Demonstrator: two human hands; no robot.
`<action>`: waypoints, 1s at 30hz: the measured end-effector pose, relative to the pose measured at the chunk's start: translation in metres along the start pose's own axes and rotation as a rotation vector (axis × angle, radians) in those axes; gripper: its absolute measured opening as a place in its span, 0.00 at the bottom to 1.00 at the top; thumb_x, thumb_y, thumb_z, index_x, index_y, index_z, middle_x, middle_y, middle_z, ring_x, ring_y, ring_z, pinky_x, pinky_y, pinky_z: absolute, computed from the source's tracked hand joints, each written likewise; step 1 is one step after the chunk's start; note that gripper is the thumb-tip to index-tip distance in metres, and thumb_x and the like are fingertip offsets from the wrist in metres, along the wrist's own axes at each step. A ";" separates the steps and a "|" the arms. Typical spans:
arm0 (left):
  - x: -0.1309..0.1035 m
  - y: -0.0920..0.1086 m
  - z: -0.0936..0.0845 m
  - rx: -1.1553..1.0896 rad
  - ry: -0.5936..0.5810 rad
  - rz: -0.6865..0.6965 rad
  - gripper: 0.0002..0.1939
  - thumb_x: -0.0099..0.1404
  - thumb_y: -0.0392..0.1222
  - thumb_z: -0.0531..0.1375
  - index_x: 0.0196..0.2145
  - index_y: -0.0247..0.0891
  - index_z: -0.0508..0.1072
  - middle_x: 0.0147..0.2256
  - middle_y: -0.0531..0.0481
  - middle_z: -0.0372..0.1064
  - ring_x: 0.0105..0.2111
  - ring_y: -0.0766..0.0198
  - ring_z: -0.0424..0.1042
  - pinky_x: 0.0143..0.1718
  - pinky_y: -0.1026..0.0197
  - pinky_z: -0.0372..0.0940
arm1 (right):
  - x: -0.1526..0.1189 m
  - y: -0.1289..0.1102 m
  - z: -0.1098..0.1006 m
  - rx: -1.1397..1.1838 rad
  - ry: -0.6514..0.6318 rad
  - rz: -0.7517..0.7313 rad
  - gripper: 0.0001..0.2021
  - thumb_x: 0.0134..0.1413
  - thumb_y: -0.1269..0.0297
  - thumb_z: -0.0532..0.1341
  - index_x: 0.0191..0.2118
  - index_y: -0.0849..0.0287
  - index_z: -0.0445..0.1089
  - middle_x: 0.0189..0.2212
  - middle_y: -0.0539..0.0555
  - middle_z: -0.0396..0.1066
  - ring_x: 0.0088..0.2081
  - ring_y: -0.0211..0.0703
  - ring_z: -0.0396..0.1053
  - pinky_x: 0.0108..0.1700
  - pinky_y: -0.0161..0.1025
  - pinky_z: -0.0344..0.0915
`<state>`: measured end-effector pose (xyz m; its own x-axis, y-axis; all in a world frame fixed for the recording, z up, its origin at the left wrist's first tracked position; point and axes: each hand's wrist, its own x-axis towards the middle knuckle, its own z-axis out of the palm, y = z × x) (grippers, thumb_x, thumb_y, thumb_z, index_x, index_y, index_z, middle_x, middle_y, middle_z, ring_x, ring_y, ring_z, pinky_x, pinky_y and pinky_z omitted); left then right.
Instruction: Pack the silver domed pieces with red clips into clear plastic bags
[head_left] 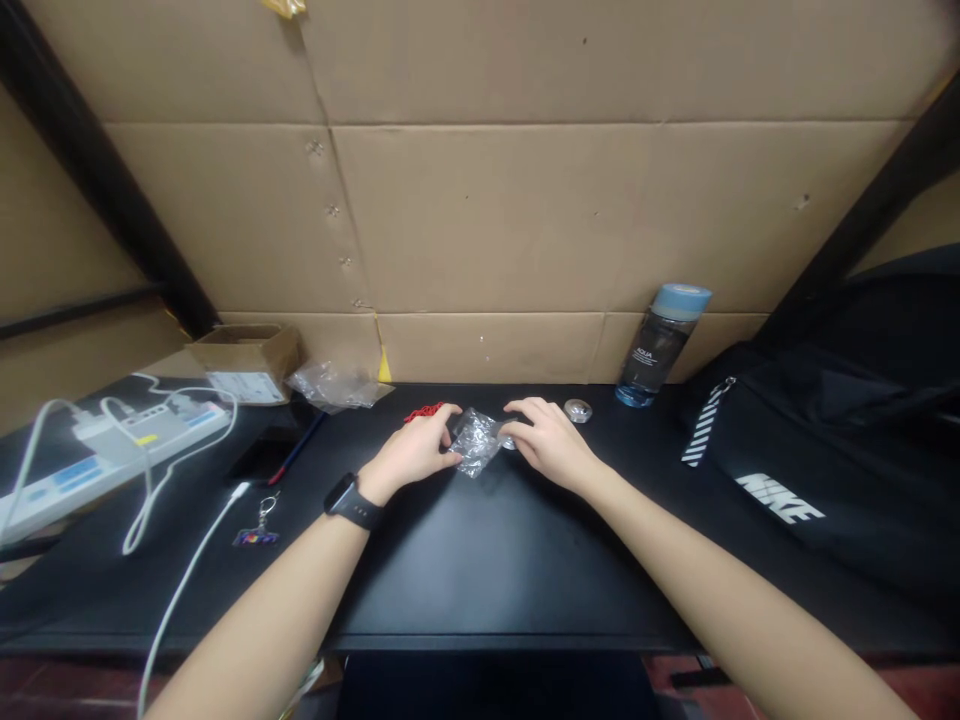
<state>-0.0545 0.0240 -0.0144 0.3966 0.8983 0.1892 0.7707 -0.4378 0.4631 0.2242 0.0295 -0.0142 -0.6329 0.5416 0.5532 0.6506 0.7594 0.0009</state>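
A crinkled clear plastic wrapper (475, 445) lies on the black table between my hands. My left hand (417, 449), with a black watch on its wrist, has thumb and fingers closed on the wrapper's left edge. My right hand (547, 440) is curled at the other side, its fingertips on a small clear round item (507, 437) beside the wrapper. A red corded object (424, 411) shows partly behind my left hand. Just behind my right hand sits a small round clear container (577, 410).
Left: white power strip (112, 460) with cables, open cardboard box (251, 360), plastic bag (337, 385), dark phone (262, 455), pen (298, 448), keychain (257, 536). Right: blue-capped bottle (660, 345), black backpack (817, 440). A cardboard wall (480, 220) closes off the back.
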 end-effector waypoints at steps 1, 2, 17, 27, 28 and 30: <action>0.000 0.000 0.001 -0.035 -0.012 0.008 0.33 0.60 0.42 0.68 0.60 0.45 0.63 0.36 0.53 0.78 0.37 0.57 0.77 0.38 0.60 0.67 | 0.000 0.001 0.000 -0.021 0.005 -0.003 0.10 0.64 0.73 0.60 0.45 0.52 0.77 0.55 0.59 0.72 0.56 0.55 0.67 0.49 0.50 0.66; 0.001 -0.001 0.001 -0.068 -0.019 0.012 0.32 0.60 0.39 0.67 0.60 0.45 0.62 0.35 0.54 0.78 0.36 0.58 0.78 0.39 0.61 0.67 | 0.000 0.002 0.000 -0.034 0.016 -0.003 0.10 0.64 0.72 0.61 0.44 0.53 0.77 0.54 0.58 0.72 0.55 0.54 0.67 0.49 0.49 0.66; -0.002 0.029 -0.010 -0.025 0.129 0.328 0.04 0.60 0.35 0.64 0.34 0.41 0.73 0.32 0.54 0.69 0.33 0.63 0.70 0.39 0.61 0.63 | 0.000 0.013 -0.011 0.027 0.136 0.096 0.06 0.64 0.70 0.62 0.41 0.54 0.77 0.39 0.53 0.79 0.41 0.48 0.69 0.43 0.45 0.64; -0.007 0.063 0.021 0.020 0.240 0.297 0.24 0.57 0.59 0.71 0.41 0.41 0.72 0.37 0.49 0.72 0.38 0.55 0.71 0.42 0.55 0.65 | 0.002 0.004 -0.013 0.197 0.246 0.273 0.07 0.57 0.74 0.63 0.36 0.55 0.76 0.32 0.51 0.77 0.36 0.47 0.71 0.42 0.43 0.67; -0.007 0.065 0.024 0.037 0.256 0.290 0.22 0.58 0.57 0.70 0.40 0.41 0.72 0.37 0.49 0.72 0.37 0.55 0.71 0.42 0.55 0.65 | 0.003 0.002 -0.013 0.206 0.255 0.282 0.07 0.56 0.74 0.63 0.36 0.55 0.76 0.32 0.51 0.77 0.36 0.47 0.71 0.41 0.43 0.67; -0.008 0.069 0.028 0.057 0.290 0.266 0.16 0.61 0.52 0.69 0.38 0.40 0.71 0.36 0.49 0.71 0.37 0.56 0.70 0.41 0.56 0.65 | 0.004 -0.002 -0.014 0.221 0.270 0.295 0.07 0.56 0.75 0.63 0.36 0.55 0.76 0.32 0.51 0.77 0.36 0.47 0.71 0.41 0.42 0.66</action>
<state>0.0095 -0.0141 -0.0087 0.4351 0.7229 0.5367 0.6898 -0.6508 0.3173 0.2265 0.0250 -0.0006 -0.2825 0.6553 0.7005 0.6630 0.6611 -0.3511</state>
